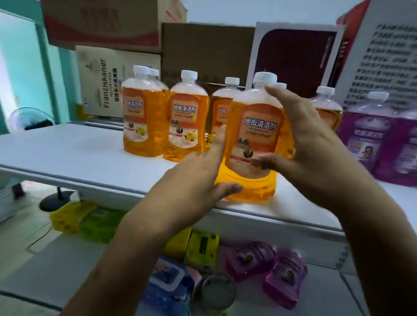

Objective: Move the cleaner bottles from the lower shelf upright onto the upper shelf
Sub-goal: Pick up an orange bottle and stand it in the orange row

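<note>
An orange cleaner bottle [254, 141] with a white cap stands upright near the front edge of the white upper shelf [81, 161]. My left hand [196, 179] touches its lower left side and my right hand [307, 148] wraps its right side, fingers spread. Several more orange bottles [144, 120] stand upright behind it. Purple cleaner bottles [366, 132] stand upright at the right of the shelf. On the lower shelf [315, 306] two purple bottles [284, 277] lie on their sides.
Cardboard boxes [108, 15] and a printed box [396, 59] are stacked behind the bottles. The lower shelf also holds yellow and green packs [83, 221], a blue wipes pack [169, 288] and a round tin [217, 293]. A black fan base [55, 198] stands on the floor at left.
</note>
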Tool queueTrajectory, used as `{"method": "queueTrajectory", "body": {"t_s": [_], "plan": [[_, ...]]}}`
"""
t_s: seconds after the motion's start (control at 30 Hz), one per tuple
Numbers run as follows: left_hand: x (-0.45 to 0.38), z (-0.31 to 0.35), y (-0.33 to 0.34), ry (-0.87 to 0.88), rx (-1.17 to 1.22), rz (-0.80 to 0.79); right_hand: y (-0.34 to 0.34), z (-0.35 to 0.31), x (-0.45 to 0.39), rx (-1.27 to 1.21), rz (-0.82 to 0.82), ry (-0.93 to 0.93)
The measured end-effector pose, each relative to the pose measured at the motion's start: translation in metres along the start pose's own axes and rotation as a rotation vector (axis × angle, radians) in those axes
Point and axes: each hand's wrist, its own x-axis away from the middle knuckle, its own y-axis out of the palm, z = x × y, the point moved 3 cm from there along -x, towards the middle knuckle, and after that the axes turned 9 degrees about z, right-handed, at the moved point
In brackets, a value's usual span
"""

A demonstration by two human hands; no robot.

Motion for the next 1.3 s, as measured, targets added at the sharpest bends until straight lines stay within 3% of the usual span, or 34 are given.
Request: {"method": "queueTrajectory", "body": {"t_s": [0.13, 0.23, 0.43, 0.6, 1.03, 1.13, 1.3], "plan": [[-0.004, -0.014, 0.004, -0.044, 0.018, -0.07, 0.007, -0.011, -0.007, 0.115, -0.031, 0.064], [-0.006, -0.019, 0.007, -0.064, -0.091, -0.033, 0.02, -0.013, -0.014, 0.142, -0.035, 0.075], [-0.015, -0.043, -0.008, -0.074, -0.077, -0.19, 0.047, -0.006, -0.03, 0.203, 0.0, 0.112], [-0.009, -0.044, -0.01, -0.015, -0.03, -0.105, 0.065, 0.004, -0.043, 0.219, 0.002, 0.15], [-0.007, -0.047, -0.014, 0.003, 0.063, -0.072, 0.073, 0.003, -0.048, 0.209, -0.018, 0.238], [-0.003, -0.047, -0.018, 0.002, 0.138, 0.0, 0.056, -0.008, -0.019, 0.085, 0.001, 0.293], [0.025, -0.022, -0.024, -0.034, 0.399, 0.292, 0.018, -0.022, 0.06, -0.165, 0.158, 0.367]]}}
